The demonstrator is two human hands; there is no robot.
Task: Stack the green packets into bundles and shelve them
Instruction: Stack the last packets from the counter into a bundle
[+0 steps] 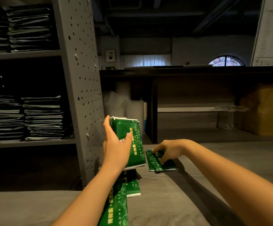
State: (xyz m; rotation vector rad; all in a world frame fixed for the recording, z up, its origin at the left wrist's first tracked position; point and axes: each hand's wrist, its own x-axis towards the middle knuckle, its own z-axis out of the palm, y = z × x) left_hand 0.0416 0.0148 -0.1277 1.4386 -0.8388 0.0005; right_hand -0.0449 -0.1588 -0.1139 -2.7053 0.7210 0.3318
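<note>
Clearance and obstacles, near to far

Nearest, loose green packets lie on the grey surface, partly hidden by the left forearm; bare surface extends on both sides of them. Beyond, the left hand holds an upright bundle of green packets above the loose ones, thumb across the printed face, fingers behind. The bundle's left edge stands just beside the perforated upright of the shelf rack, leaving only a narrow gap on that side.

To the right, the right hand reaches down with fingers curled onto a flat pile of green packets and pinches at it. This pile lies near the bundle but apart from it, and open surface continues to its right.

Left of the upright, two shelves carry shelved stacks of dark packets, with free height above the lower stacks.

Farther off, a dark bench spans the scene. White rolls stand at its left end, between rack and bench leg. A glass stand and a cardboard box sit beneath it at right. Farthest are an arched window and, at far right, a printed sheet.
</note>
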